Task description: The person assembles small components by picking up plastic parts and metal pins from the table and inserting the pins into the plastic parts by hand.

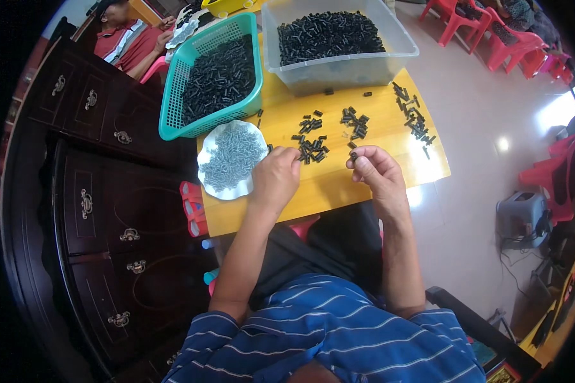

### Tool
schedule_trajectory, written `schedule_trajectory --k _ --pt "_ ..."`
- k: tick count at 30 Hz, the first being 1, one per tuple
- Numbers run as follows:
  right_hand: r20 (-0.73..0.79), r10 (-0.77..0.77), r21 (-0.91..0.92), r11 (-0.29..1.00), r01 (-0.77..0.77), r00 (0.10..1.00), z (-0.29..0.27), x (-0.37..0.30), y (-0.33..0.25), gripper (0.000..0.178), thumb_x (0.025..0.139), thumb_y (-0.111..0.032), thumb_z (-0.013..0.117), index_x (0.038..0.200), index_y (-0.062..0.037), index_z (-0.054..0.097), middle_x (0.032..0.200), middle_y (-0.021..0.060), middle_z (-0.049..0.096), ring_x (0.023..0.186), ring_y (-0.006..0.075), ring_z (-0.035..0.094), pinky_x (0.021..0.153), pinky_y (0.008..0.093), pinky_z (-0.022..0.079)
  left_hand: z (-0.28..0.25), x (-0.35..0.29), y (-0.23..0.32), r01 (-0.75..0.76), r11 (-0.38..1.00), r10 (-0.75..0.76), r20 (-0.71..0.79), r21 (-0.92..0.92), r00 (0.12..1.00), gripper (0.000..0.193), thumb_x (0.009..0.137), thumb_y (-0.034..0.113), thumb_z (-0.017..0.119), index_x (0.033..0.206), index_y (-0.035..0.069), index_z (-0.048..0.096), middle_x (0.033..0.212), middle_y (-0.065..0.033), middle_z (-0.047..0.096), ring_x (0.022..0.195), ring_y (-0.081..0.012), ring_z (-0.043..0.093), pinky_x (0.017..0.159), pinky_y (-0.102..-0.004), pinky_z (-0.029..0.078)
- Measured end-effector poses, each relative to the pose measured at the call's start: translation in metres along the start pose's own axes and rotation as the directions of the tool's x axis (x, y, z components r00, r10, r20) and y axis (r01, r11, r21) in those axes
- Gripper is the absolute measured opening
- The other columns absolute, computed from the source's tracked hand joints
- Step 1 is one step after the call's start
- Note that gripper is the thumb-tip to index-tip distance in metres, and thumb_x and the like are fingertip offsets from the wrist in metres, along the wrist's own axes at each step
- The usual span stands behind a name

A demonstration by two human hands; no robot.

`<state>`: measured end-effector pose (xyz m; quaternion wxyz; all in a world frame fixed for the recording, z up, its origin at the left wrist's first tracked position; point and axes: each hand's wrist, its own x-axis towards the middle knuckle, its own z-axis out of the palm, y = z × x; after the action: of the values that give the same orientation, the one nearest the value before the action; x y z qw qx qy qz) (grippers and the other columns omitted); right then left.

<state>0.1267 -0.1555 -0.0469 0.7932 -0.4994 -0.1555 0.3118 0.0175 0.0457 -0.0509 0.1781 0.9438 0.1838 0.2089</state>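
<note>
My right hand (pixel 380 173) pinches a small black tubular piece (pixel 354 156) between thumb and fingertips, just above the yellow table (pixel 326 185). Between the white scalloped plate and a loose pile of black pieces (pixel 313 150), my left hand (pixel 276 177) is closed with its fingertips together. What it holds, if anything, is hidden. The white plate (pixel 206 182) bears many thin silvery metal pieces (pixel 233 153). A second small group of black pieces (pixel 356 124) lies beyond my right hand, and black pieces with pins showing (pixel 415 118) are strewn along the table's right edge.
At the back left stands a green basket (pixel 165 121) full of black pieces; beside it is a clear plastic bin (pixel 338 80), also filled. Dark wooden drawers (pixel 89 210) flank the table's left side. Another person (pixel 131 38) sits at the far left. Red chairs (pixel 511 48) stand far right.
</note>
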Motion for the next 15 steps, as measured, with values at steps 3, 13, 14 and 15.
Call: schedule_trajectory --k 3,13,14,15 --pt "-0.012 0.002 0.001 1.0 -0.002 1.0 0.0026 -0.0002 -0.0008 0.018 0.1 -0.017 0.069 0.113 -0.0056 0.068 0.096 0.0041 0.071 0.08 0.0095 0.059 0.079 0.0244 0.049 0.0046 -0.0029 -0.0047 0.008 1.0 -0.009 0.016 0.007 1.0 0.009 0.084 0.007 0.074 0.093 0.007 0.072 0.087 -0.0108 0.072 0.08 -0.0313 0.072 0.07 -0.0424 0.056" --pt "-0.009 0.011 -0.006 1.0 -0.011 1.0 0.003 -0.0004 -0.0015 0.018 0.1 -0.018 0.069 0.113 -0.0057 0.068 0.095 0.0034 0.07 0.08 0.0093 0.059 0.079 0.0241 0.048 0.0047 -0.0031 -0.0066 0.007 1.0 -0.007 0.012 -0.028 1.0 0.008 0.085 0.006 0.071 0.093 0.006 0.072 0.088 -0.0117 0.072 0.079 -0.0331 0.071 0.07 -0.0434 0.056" --pt "-0.005 0.011 -0.005 1.0 -0.011 1.0 0.0028 -0.0002 -0.0015 0.018 0.1 -0.018 0.069 0.113 -0.0057 0.068 0.095 0.0033 0.07 0.08 0.0093 0.059 0.079 0.0241 0.048 0.0037 -0.0025 -0.0085 0.019 1.0 -0.019 0.014 -0.023 1.0 0.009 0.086 0.008 0.07 0.095 0.008 0.071 0.09 -0.0114 0.071 0.082 -0.0347 0.07 0.072 -0.0456 0.055" --pt "-0.005 0.011 -0.003 1.0 -0.011 1.0 0.0028 -0.0001 -0.0012 0.018 0.1 -0.018 0.069 0.113 -0.0057 0.068 0.095 0.0033 0.07 0.08 0.0093 0.059 0.079 0.0241 0.048 0.0025 -0.002 -0.01 0.032 0.999 -0.031 0.015 -0.018 0.999 0.01 0.086 0.009 0.069 0.096 0.01 0.071 0.093 -0.0111 0.07 0.085 -0.0363 0.069 0.074 -0.0478 0.055"
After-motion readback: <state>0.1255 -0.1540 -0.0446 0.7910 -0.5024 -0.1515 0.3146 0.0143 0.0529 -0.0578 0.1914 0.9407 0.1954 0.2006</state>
